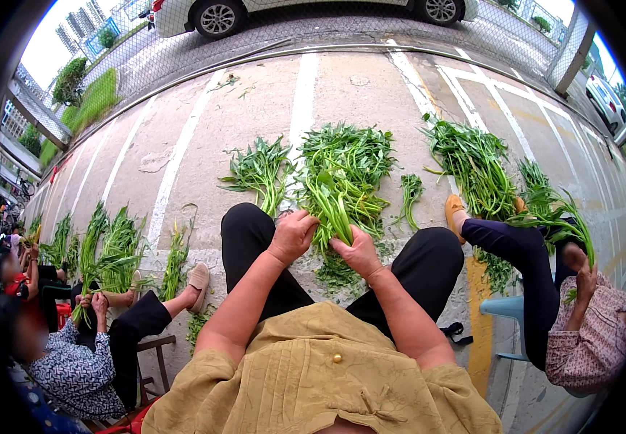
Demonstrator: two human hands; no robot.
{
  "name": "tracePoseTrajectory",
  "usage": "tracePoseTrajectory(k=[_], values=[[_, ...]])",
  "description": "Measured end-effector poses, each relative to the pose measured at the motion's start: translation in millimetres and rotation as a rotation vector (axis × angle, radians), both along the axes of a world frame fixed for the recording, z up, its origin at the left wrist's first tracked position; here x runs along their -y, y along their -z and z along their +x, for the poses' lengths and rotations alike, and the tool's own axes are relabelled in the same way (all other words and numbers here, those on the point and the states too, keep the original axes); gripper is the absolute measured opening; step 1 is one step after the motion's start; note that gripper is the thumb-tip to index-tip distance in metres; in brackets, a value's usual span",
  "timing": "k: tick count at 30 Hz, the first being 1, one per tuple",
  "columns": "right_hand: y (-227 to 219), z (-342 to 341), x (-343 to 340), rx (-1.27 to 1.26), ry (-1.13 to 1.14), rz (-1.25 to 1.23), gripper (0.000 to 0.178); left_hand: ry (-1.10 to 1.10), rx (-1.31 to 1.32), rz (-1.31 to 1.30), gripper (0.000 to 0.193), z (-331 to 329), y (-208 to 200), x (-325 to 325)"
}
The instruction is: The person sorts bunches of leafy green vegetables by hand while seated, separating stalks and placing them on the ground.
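My right hand (pixel 358 252) is closed around the lower stems of a bunch of water spinach (pixel 332 206), whose leaves point away from me. My left hand (pixel 294 235) is pinched at the left edge of that bunch; whatever sits between its fingertips is too small to make out. Beyond and beneath the held bunch, a big heap of water spinach (pixel 349 152) lies on the ground between my knees. To its left rests a smaller pile (pixel 260 170), and to its right a thin little bunch (pixel 411 195). Loose leaves (pixel 338 273) are scattered under my hands.
On the right, a seated person (pixel 591 318) holds greens beside another heap (pixel 476 166) and a blue stool (pixel 505 311). At left, a person in a patterned top (pixel 81 369) grips stems near more bunches (pixel 121 249). A wire fence (pixel 161 54) and white car (pixel 313 6) stand beyond.
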State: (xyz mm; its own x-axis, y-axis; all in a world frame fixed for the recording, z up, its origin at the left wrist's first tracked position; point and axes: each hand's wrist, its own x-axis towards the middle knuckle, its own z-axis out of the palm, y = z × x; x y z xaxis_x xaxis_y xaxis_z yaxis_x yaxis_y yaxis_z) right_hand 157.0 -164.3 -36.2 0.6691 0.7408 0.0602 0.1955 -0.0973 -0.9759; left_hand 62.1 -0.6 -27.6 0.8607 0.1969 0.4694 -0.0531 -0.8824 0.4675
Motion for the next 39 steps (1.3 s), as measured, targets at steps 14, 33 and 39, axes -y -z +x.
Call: tracePoseTrajectory(k=[14,33,39], values=[[19.1,-2.1,-9.1,-0.110,-0.060,0.062,0.019,-0.186,0.017,-0.353,0.009,9.9,23.7,8.1],[14.5,-6.8,-11.1,-0.019,-0.048,0.133,0.034,0.243,-0.363,-1.430,0.046,3.4,5.7,33.6],[17.7,-20.5,-13.8,0.028,-0.118,0.026,0.048,0.138,-0.225,-1.517,0.026,7.2,9.1,42.8]])
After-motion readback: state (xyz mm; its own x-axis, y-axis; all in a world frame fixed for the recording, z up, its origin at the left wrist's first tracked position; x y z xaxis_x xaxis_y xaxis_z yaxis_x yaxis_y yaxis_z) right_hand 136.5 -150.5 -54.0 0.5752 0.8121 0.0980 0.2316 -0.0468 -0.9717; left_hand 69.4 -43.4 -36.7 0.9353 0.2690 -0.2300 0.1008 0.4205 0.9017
